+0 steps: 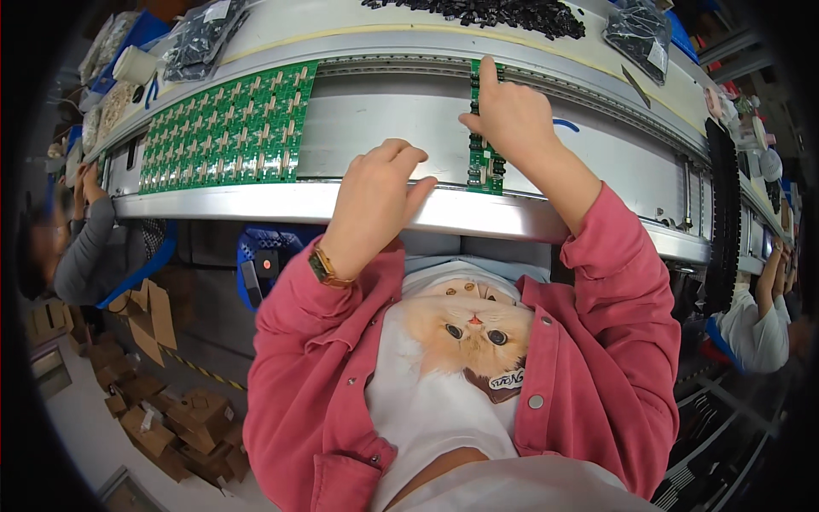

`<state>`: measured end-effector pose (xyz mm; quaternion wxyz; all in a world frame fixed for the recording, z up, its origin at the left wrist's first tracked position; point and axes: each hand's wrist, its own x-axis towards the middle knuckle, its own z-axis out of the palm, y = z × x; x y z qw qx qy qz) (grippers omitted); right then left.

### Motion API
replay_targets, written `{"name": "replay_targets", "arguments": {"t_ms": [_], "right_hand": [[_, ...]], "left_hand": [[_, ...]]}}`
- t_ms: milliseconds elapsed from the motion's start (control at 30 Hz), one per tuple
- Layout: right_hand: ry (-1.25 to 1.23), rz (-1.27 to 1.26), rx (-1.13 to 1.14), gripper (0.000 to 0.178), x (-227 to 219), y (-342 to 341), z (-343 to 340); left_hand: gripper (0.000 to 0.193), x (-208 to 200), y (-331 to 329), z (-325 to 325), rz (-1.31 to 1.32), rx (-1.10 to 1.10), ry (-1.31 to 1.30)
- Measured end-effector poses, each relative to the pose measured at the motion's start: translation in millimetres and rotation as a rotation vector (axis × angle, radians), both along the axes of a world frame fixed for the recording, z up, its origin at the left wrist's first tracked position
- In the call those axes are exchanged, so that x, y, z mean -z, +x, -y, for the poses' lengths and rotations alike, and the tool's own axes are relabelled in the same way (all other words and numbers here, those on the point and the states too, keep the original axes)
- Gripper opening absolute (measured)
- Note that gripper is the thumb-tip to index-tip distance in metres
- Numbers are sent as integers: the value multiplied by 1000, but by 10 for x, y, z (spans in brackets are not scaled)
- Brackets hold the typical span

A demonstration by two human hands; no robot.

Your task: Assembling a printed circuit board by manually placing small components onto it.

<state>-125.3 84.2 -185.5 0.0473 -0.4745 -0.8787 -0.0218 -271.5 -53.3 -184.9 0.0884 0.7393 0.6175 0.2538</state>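
On the conveyor line, past a wide green circuit-board panel [226,128], the left hand [375,200] hovers curled, holding nothing visible, while the right hand [510,115] presses fingers onto a narrow circuit-board strip [483,166], seemingly only partly populated.

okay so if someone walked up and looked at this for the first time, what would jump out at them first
Probably the large green circuit board panel lying on the grey conveyor line at the upper left. Next, the right hand pressing on a narrow green circuit board strip near the middle, with the left hand raised just beside it above the conveyor's front rail. A heap of small black components lies along the far edge.
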Motion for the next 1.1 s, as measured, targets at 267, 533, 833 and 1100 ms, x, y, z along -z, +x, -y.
{"name": "replay_targets", "arguments": {"t_ms": [267, 533, 833, 1100], "right_hand": [[-23, 62, 51, 72, 156, -413, -78], [-29, -13, 100, 78, 227, -571, -84], [-81, -37, 200, 82, 93, -505, -106], [86, -36, 303, 79, -302, 502, -455]], "left_hand": [[17, 497, -389, -80, 299, -207, 134], [14, 584, -542, -88, 238, -219, 175], [12, 568, -451, -144, 227, -232, 170], [11, 441, -4, -377, 233, -218, 170]]}}
